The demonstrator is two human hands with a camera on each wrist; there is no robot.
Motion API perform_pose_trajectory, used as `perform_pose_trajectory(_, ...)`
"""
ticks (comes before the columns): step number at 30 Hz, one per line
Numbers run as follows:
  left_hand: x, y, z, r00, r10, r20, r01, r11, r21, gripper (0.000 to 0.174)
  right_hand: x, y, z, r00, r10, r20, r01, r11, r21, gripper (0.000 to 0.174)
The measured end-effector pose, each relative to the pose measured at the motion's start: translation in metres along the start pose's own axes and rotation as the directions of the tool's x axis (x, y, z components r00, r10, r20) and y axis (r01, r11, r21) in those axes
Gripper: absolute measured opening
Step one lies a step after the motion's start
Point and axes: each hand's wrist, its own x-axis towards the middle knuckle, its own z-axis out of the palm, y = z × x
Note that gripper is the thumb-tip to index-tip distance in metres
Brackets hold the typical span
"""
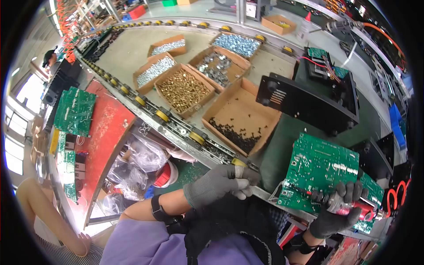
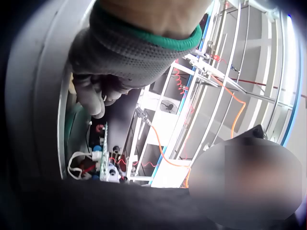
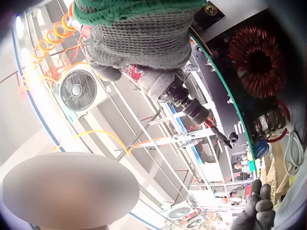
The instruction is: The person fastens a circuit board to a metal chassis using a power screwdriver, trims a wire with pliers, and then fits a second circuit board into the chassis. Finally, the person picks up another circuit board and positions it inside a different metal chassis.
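Green circuit board (image 1: pixel 324 165) sits in front of the person's right side, its soldered face towards the head camera; the right wrist view shows a copper coil (image 3: pixel 259 62) behind it, so that side probably faces away because its tall parts would obstruct the driver. The right hand (image 1: pixel 335 216) grips a red power screwdriver (image 1: pixel 365 213), fingers curled round its body, and the bit (image 3: pixel 219 136) reaches across the soldered face, a hold that likely lets the wrist steer the tip. The left hand (image 1: pixel 218 185), just beside the board near the table's metal edge (image 1: pixel 266 196), has its fingers bent; thumb and fingertips seem to pinch a small piece (image 3: pixel 256 194), too small to identify, perhaps held there to be near the driver. Beyond the board and to its left stands a cardboard box of black screws (image 1: pixel 236 137), with a box of brass-coloured screws (image 1: pixel 183 88) further left, both seemingly placed for the left hand's reach. A black metal panel (image 1: pixel 304 104) stands on edge behind the board, perhaps to keep its face accessible.
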Motion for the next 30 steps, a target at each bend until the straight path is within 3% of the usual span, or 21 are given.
perform_pose_trajectory(2,-0.005,0.005,0.011,0.999,-0.044,0.005,0.044,0.999,0.005,0.037,-0.001,0.006,0.017,0.996,-0.051,-0.079,0.045,0.996,-0.078,0.043)
perform_pose_trajectory(7,0.012,-0.011,0.028,0.995,-0.096,0.009,0.095,0.992,0.078,0.028,-0.001,0.008,0.009,0.998,-0.058,-0.020,0.054,0.987,-0.153,0.045)
perform_pose_trajectory(11,0.019,-0.013,0.041,0.984,-0.158,0.078,0.152,0.985,0.085,0.032,0.005,0.002,0.014,0.995,0.048,0.083,-0.026,0.969,-0.246,0.041)
perform_pose_trajectory(17,0.024,-0.022,0.052,0.986,-0.166,0.016,0.166,0.986,0.031,0.022,0.004,-0.006,0.045,0.975,0.109,0.191,-0.027,0.921,-0.389,0.042)
perform_pose_trajectory(19,0.023,-0.019,0.057,0.985,-0.170,0.007,0.169,0.985,0.036,0.019,0.005,-0.002,0.060,0.919,0.259,0.298,-0.117,0.899,-0.421,0.037)
perform_pose_trajectory(25,0.021,-0.020,0.062,0.985,-0.146,0.096,0.146,0.989,0.011,0.019,0.005,0.012,0.079,0.803,0.432,0.411,-0.151,0.814,-0.561,0.036)
perform_pose_trajectory(29,0.020,-0.023,0.062,0.988,-0.106,0.113,0.100,0.993,0.056,0.016,0.006,0.015,0.085,0.777,0.435,0.455,0.016,0.709,-0.705,0.041)
perform_pose_trajectory(30,0.020,-0.023,0.061,0.985,-0.090,0.148,0.074,0.991,0.107,0.016,0.008,0.017,0.086,0.733,0.463,0.499,0.057,0.689,-0.723,0.042)
